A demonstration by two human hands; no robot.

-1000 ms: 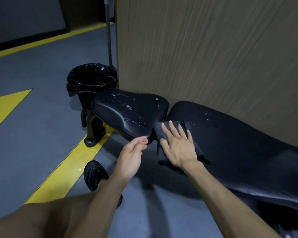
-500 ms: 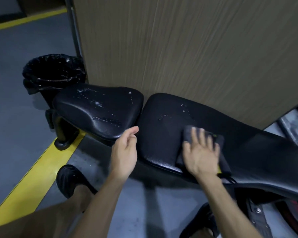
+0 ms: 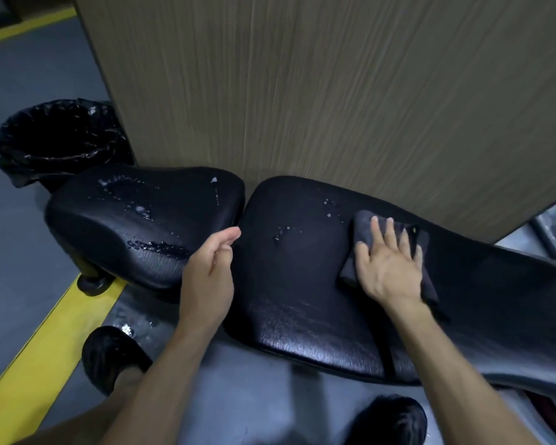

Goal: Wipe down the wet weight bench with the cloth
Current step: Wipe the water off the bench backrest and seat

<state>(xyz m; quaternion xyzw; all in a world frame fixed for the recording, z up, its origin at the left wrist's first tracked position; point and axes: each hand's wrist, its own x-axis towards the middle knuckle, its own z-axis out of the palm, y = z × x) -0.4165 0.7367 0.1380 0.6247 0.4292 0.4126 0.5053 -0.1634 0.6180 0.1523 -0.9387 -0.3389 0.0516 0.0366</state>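
Here the dark grey folded cloth [image 3: 363, 226] lies on the long back pad of the black padded vinyl bench [image 3: 302, 284], toward the pad's far edge, with the right hand [image 3: 387, 268] pressed flat on top of it, fingers spread and not curled around it, an open grip. Just beside the cloth, toward the seat, a few water droplets [image 3: 328, 208] sit on the back pad. The bench's separate seat pad [image 3: 135, 226] carries larger beads and a streak of water [image 3: 161, 247] near its front edge. The left hand [image 3: 211, 268] hovers at the gap between the two pads, its grip loosely open, fingers half curled, holding nothing. Behind the bench stands a tan wood-grain panel [image 3: 334, 91]. Past the seat end sits a bin lined with a black plastic bag [image 3: 55, 136]. On the grey floor in front of the bench are a yellow painted stripe [image 3: 45, 342] and two black shoes [image 3: 109, 354].
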